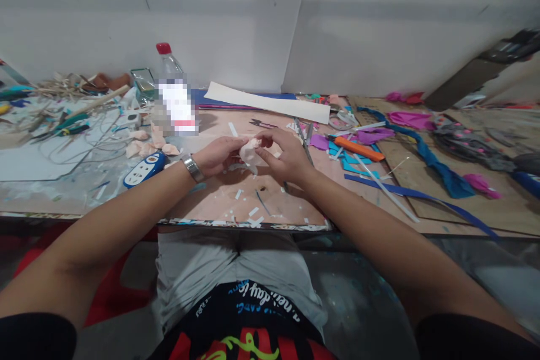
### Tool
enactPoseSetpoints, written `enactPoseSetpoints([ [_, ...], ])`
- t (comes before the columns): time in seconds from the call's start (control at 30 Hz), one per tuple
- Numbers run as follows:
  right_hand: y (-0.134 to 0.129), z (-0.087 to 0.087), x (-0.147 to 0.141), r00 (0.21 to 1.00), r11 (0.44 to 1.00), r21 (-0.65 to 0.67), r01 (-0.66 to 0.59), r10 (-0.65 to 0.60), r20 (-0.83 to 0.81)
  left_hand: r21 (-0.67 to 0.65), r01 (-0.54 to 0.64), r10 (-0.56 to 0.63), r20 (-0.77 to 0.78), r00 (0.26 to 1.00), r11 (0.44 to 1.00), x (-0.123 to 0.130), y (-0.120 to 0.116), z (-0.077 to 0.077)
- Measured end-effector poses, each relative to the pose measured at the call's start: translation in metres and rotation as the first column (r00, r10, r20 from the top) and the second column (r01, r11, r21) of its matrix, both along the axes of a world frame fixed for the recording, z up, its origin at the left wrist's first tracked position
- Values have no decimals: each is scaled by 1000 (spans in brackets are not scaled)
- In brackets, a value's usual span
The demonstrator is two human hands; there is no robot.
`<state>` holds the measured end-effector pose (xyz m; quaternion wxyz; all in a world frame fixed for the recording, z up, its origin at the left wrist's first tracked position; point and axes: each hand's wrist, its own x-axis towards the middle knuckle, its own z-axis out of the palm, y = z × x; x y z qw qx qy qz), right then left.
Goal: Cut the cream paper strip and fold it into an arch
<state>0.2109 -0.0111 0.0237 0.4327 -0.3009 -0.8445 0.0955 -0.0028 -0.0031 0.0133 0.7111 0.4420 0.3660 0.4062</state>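
Note:
A small crumpled piece of pale pink paper (250, 156) is held between my two hands above the middle of the table. My left hand (218, 156), with a metal watch on its wrist, pinches its left side. The fingers of my right hand (283, 154) close on its upper right part. Part of the piece hangs down below the fingertips. Small white paper scraps lie on the wooden board (223, 202) underneath.
A red-capped bottle (169, 64) and a blue-and-white power strip (144, 170) stand and lie at left. A cream strip (270, 104) lies behind my hands. An orange cutter (358, 148), blue ribbons and coloured scraps cover the right; pliers and sticks the far left.

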Motion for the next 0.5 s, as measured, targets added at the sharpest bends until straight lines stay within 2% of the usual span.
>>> enactPoseSetpoints([
  [0.2, 0, -2, 0, 1000, 1000, -16, -2, 2, -5, 32, -16, 18, -66, 998, 999, 1, -2, 0],
  [0.37, -1, -4, -2, 1000, 1000, -13, -16, 16, -11, 156, 18, 10, -176, 984, 988, 3, -1, -5],
  [0.5, 0, -4, -1, 1000, 1000, -22, 9, -9, -1, 323, -55, 156, -298, 942, 945, 0, 2, -7],
])
